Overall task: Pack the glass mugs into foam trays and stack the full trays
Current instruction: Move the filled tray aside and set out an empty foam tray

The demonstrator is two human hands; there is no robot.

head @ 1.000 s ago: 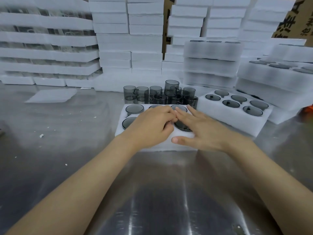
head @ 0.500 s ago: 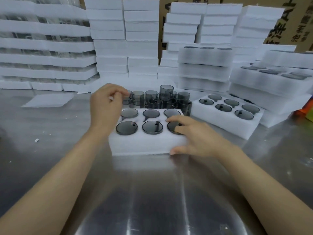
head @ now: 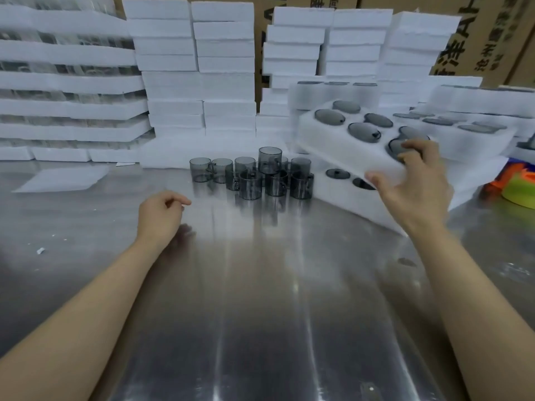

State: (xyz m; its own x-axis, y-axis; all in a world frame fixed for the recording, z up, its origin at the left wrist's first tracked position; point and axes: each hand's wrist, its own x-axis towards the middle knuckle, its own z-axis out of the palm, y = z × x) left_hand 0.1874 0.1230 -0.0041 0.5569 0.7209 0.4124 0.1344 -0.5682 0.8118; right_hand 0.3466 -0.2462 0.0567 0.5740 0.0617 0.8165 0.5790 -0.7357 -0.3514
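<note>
Item 1, nearest me: steel worktop, reflective, with wide open room between the two forearms and down to the near edge

Item 2: left hand, fingers loosely curled with nothing in them, low over the worktop left of centre; I cannot tell whether it touches. White foam crumbs lie well to its left

Item 3: right hand, grasping the near corner of the lifted foam tray, thumb under the near edge, fingers over the top at one well. The tray is tilted and clear of the worktop, with six dark round mug ends showing in its wells

Item 4: lower foam tray, flat on the worktop directly beneath, filled where I can see it

Item 5: loose glass mugs, a tight cluster just left of the lower foam tray, one standing on top of others

Item 6: foam sheet, flat, far left; orange and yellow-green object, cropped at the right edge

Item 7: foam stacks, walling off the whole back edge

Item 8: cartons behind, printed in dark Chinese characters and large Latin letters, all cropped; I make out only what look like A and H
</note>
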